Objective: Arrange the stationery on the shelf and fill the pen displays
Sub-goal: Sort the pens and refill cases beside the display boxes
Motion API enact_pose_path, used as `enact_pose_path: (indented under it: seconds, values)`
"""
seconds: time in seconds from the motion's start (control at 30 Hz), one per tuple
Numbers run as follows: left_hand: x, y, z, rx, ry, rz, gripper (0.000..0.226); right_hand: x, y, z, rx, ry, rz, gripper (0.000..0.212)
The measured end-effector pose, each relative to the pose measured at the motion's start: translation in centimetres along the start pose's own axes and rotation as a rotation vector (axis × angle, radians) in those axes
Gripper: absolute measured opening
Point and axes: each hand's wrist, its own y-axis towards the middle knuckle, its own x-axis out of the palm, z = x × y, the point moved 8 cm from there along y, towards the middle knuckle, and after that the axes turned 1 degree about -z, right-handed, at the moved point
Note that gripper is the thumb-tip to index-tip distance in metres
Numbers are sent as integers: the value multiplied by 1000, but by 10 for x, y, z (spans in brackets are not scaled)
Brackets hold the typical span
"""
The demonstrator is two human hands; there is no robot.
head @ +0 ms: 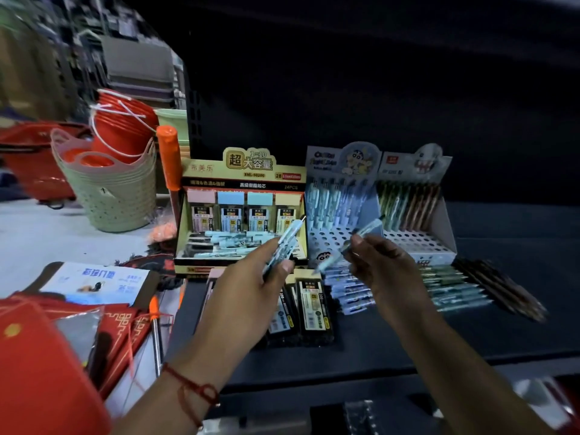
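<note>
Dark, dim shelf (470,334) across the middle and right, black back panel above; pale shop floor off to the left, blurred racks beyond.

Far left: red packets (119,328) and a printed card (94,282) lying at the shelf's left edge. Behind them on the floor, a stack of green mesh baskets (116,196) with red buckets (125,127) nested above, an orange-capped pole (169,158) leaning just beside.

Left-centre on the shelf: yellow lead-refill display box (241,174), 4 refill cases upright in its back row, loose light-blue pens lying in its tray. In front of it, black refill cases (314,306) flat on the shelf, partly hidden by the left hand.

Left hand (248,293), red string at the wrist, gripping a small bunch of light-blue pens (287,237), tips pointing up and right.

Right hand (386,268) pinching 1 blue pen (365,232), tilted, over the holed tray of the cartoon pen display (342,196), its back rows filled with blue pens.

Right: monster-face pen display (417,196) with green and brown pens standing. In front, loose blue pens (348,290), then green (452,287) and brown pens (502,287) lying in rows.
</note>
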Motion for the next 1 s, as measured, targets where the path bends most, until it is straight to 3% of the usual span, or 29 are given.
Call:
enact_pose_path:
  seconds: [0.13,0.3,0.47,0.67,1.0]
  values:
    - [-5,2,0,22,60,19,48,1,11,-24,-168,-138,129,16]
    - [-3,4,-6,-7,34,0,62,10,40,-42,-287,-380,174,19]
    - [-10,7,-11,-20,28,19,60,23,70,-36,-261,-610,178,31]
    - [-10,7,-13,-51,43,6,62,43,83,-29,-246,-845,119,25]
    - [-7,6,-11,-66,28,-6,66,61,102,-20,-222,-968,57,38]
